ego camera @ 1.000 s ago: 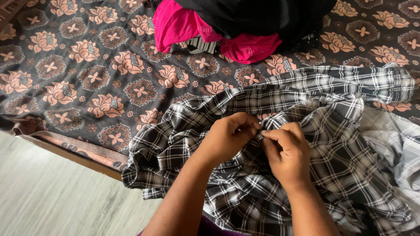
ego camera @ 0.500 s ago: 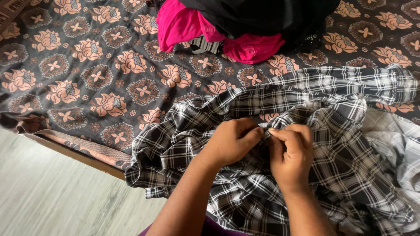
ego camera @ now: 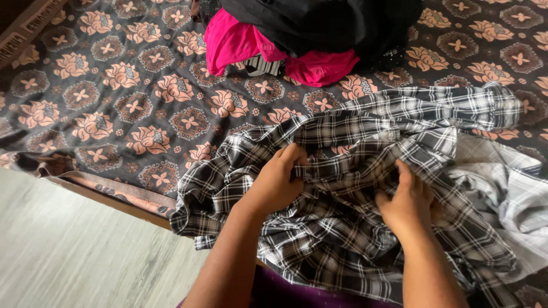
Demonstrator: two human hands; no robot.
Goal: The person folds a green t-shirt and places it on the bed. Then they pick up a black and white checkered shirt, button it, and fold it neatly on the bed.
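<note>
Your left hand (ego camera: 274, 182) pinches a fold of the checked shirt (ego camera: 365, 228), fingers closed on it. Your right hand (ego camera: 408, 202) grips the cloth just beside, fingers curled in. The shirt lies crumpled under both hands, stretching rightward across the flowered bedcover (ego camera: 114, 102).

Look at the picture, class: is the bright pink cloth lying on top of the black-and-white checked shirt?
No, the bright pink cloth lies apart from the black-and-white checked shirt, further up the dark flowered bedcover.

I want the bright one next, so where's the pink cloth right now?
The pink cloth lies at the top centre of the head view, under a black garment, beyond the plaid shirt.
</note>
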